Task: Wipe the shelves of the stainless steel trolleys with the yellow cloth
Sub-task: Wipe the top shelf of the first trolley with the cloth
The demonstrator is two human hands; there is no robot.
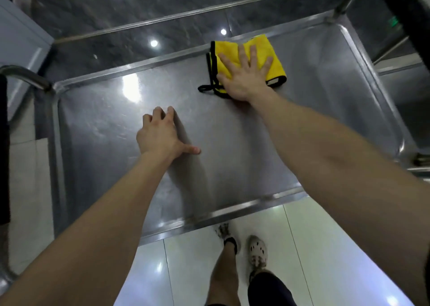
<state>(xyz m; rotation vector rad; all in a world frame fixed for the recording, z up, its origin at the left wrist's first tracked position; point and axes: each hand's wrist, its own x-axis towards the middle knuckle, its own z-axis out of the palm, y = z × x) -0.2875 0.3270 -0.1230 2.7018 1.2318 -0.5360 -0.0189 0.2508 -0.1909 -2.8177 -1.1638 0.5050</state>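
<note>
A folded yellow cloth (272,56) with black trim lies near the far rim of the stainless steel trolley's top shelf (232,142). My right hand (244,75) lies flat on the cloth with its fingers spread, pressing it onto the steel. My left hand (160,133) rests on the bare shelf nearer the middle, fingertips down and thumb stretched out to the right. It holds nothing.
A raised rim runs round the shelf, with a curved handle (25,77) at the left corner and an upright post (344,0) at the far right. A second steel trolley (400,82) stands to the right. Dark polished floor lies beyond; white tiles and my feet (242,242) are below.
</note>
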